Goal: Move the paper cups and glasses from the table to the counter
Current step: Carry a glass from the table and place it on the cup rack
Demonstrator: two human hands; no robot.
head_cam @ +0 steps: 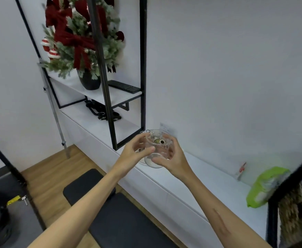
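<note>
White bench [209,169] runs along the wall. Both hands, left hand [135,151] and right hand [171,156], grip a clear glass [156,149] held above it. Placement step in hand; next move calls for lowering it upright onto bare surface.

Long white counter [191,178] along the wall, above wood floor [57,169]. Green packet [264,187] lying on it toward the right end, small clear bag with red markings [241,170] just beside that, against the wall. Black-framed shelf unit [143,68] standing on the left part. Black straps [102,111] heaped inside the frame at counter level. On the white shelf board [100,95] above: dark vase of frosted greenery with red bows [80,42] and a black keyboard [124,86].
</note>
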